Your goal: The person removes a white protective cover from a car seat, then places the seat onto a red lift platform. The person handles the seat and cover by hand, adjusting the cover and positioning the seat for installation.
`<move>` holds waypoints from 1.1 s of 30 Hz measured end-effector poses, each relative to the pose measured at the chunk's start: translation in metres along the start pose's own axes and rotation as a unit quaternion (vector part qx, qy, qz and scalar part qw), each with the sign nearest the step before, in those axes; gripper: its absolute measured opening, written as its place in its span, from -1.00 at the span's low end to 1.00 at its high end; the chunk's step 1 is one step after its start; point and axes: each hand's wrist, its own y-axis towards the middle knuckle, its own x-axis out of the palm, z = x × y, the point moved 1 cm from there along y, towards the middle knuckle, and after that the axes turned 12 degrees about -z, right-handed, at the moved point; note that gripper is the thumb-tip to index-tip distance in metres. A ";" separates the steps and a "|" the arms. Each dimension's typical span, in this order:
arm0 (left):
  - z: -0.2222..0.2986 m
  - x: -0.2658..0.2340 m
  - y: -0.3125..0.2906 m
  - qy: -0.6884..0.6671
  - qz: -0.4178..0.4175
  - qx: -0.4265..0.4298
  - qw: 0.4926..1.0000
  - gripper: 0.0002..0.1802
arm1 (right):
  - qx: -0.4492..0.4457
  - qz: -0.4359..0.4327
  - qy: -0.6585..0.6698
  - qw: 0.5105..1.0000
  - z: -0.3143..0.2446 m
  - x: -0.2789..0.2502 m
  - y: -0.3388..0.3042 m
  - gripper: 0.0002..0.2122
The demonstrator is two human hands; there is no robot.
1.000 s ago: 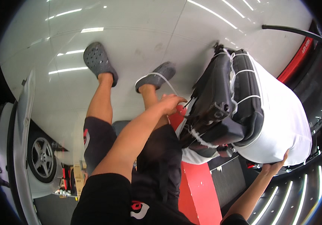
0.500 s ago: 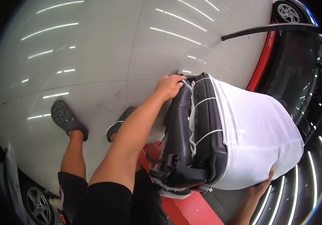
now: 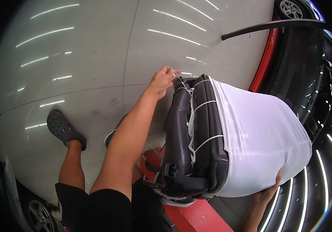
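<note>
A padded black car seat (image 3: 175, 127) wears a white stretch fabric cover (image 3: 262, 135) over its right part. White elastic cords (image 3: 205, 104) run from the cover's edge across the dark upholstery to a lengthwise seam. My left hand (image 3: 162, 82) is closed in a pinch on a thin white cord (image 3: 179, 79) just off the seat's far left corner. The cord runs taut from my fingers to a knot at the seam's far end. My right hand (image 3: 265, 192) grips the near side of the covered seat; its thumb lies on the fabric, while the other fingers are mostly hidden.
The seat rests over a red platform (image 3: 193, 216) with a dark ribbed strip beside it. A dark car (image 3: 301, 65) stands at the right, with a red lift edge (image 3: 264, 58) and a black arm (image 3: 270, 26) nearby. A wheel (image 3: 41, 216) shows lower left.
My left hand has left the seat's far corner and moved slightly left and up, drawing the white cord out. My right hand keeps its place on the cover. The view has shifted slightly.
</note>
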 end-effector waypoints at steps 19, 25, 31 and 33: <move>0.040 -0.047 -0.042 0.739 0.446 0.110 0.493 -0.65 | 0.002 0.004 -0.001 1.000 0.002 -0.003 0.005 -0.40; -0.057 -0.023 0.014 0.482 -0.086 -0.031 0.871 -0.51 | -0.006 0.004 -0.016 1.000 0.004 -0.001 0.005 -0.38; -0.084 -0.018 0.020 0.248 -0.109 -0.052 0.961 -0.71 | -0.021 0.043 -0.039 0.998 0.008 0.001 0.005 -0.30; -0.075 -0.027 0.011 0.192 -0.153 -0.092 0.965 -0.83 | -0.016 0.036 -0.035 0.999 0.008 0.001 0.005 -0.29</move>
